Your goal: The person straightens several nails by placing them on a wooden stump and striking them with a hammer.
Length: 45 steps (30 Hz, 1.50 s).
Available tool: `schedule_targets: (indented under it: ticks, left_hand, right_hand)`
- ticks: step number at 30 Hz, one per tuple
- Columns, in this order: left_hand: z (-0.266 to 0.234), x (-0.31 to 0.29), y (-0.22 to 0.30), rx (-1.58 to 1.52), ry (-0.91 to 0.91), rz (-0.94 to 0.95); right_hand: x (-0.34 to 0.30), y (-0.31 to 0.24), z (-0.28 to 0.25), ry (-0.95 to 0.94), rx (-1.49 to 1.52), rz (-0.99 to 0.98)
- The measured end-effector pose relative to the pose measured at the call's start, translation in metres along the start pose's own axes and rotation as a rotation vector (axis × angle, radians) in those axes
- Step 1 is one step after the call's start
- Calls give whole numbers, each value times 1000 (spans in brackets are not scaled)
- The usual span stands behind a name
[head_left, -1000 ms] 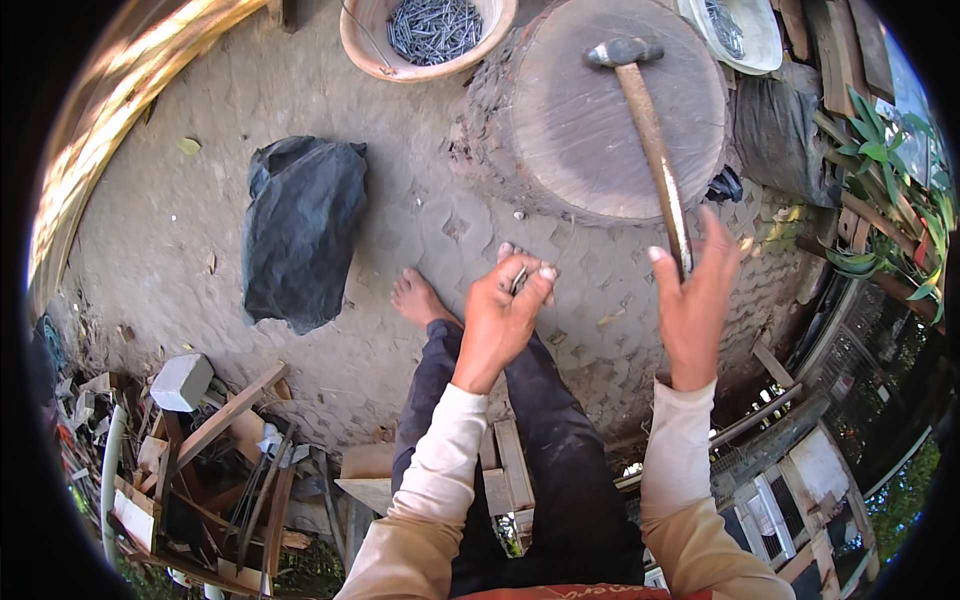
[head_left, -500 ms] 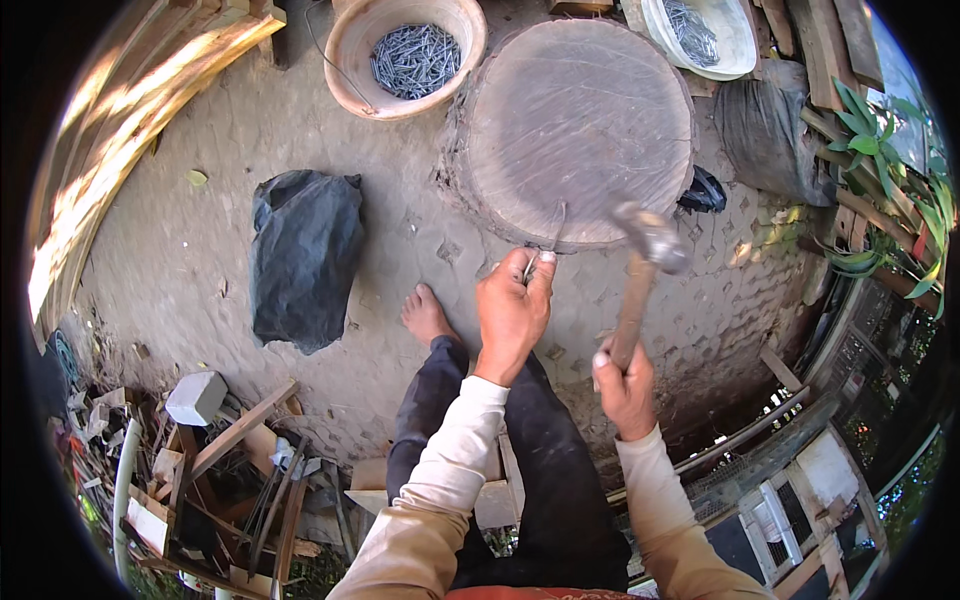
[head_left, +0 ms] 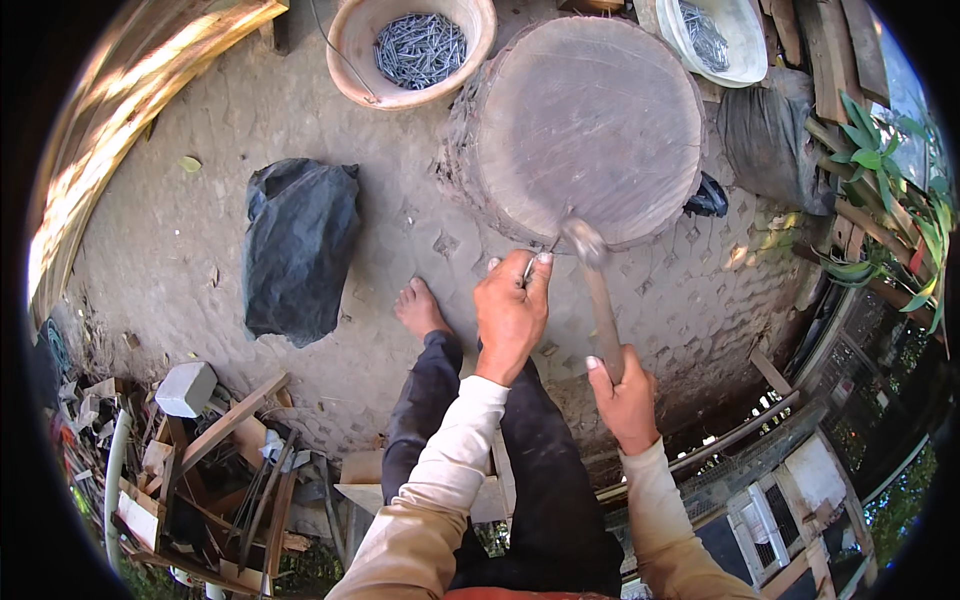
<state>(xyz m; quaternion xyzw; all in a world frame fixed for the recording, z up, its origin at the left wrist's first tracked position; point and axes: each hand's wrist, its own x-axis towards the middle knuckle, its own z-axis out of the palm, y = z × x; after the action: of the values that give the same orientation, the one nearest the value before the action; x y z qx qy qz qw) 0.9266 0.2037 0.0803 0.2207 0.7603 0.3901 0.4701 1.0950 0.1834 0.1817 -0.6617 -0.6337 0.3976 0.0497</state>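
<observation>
My left hand is closed, thumb and fingers pinching a thin nail at the near edge of the round wooden stump. Most of the nail is covered by my fingers and the hammer. The wooden handle of a hammer is gripped low down in my right hand. The hammer's metal head, slightly blurred, is down at the stump's near rim, just right of my left fingertips. Whether it touches the nail I cannot tell.
Beyond the stump stand a clay-coloured bowl and a white tub, both holding nails. A dark plastic bag lies on the ground at left. Scrap wood is piled at lower left; a plant grows at right.
The hammer has swung down and left, from raised right of the nail to the stump's near rim. My left hand keeps its pinch in nearly the same place.
</observation>
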Motion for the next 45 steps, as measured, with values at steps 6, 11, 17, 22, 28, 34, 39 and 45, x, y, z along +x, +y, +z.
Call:
schedule_targets:
  ticks: [6, 11, 17, 22, 28, 34, 39, 45]
  left_hand:
    - [0, 2, 3, 18, -10, 23]
    - [-4, 2, 0, 6, -12, 23]
    - [-3, 3, 2, -29, -15, 33]
    - [-9, 6, 7, -1, -26, 9]
    - [-9, -3, -2, -8, -56, 6]
    - [-15, 1, -1, -59, -133, -55]
    - [-15, 2, -4, -91, -112, 3]
    - [-10, 1, 0, -132, -109, 77]
  right_hand:
    - [-13, 9, -1, 118, 199, -87]
    - [22, -2, -1, -120, -32, 160]
    - [5, 9, 3, 31, -10, -5]
    - [6, 1, -9, -94, -65, 134]
    - [7, 16, 4, -88, -26, 150]
    - [-11, 32, 4, 97, 20, -21]
    - [3, 12, -3, -270, 1, 210]
    - [-14, 26, 1, -52, 226, 209]
